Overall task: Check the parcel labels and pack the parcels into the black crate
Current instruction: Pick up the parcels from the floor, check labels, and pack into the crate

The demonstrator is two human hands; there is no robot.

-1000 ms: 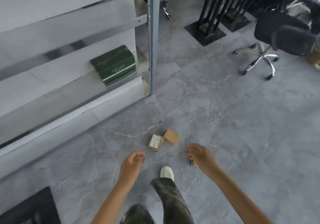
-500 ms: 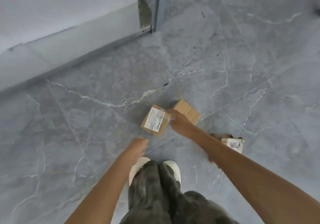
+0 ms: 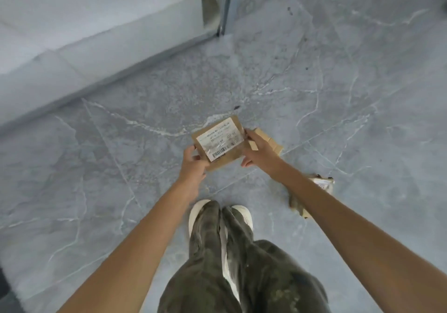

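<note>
A small brown cardboard parcel [image 3: 225, 154] with a white barcode label facing up is held above the grey floor between both hands. My left hand [image 3: 193, 165] grips its near left corner, thumb on top. My right hand [image 3: 260, 151] grips its right edge. A second plain brown parcel [image 3: 268, 140] lies on the floor just behind my right hand, partly hidden by it. A third parcel [image 3: 323, 184] with a white label lies on the floor to the right, mostly covered by my right forearm. The black crate shows only as a dark edge [image 3: 3, 286] at the far left.
My feet in white shoes [image 3: 198, 215] stand right below the parcels. A metal post [image 3: 225, 2] and a low white ledge [image 3: 96, 53] run along the back left. Grey marbled floor tiles [image 3: 338, 94] spread to the right.
The labelled parcel has left the floor and is now held in both hands, label up. The left hand came forward and took its corner. The view has dropped closer to the floor.
</note>
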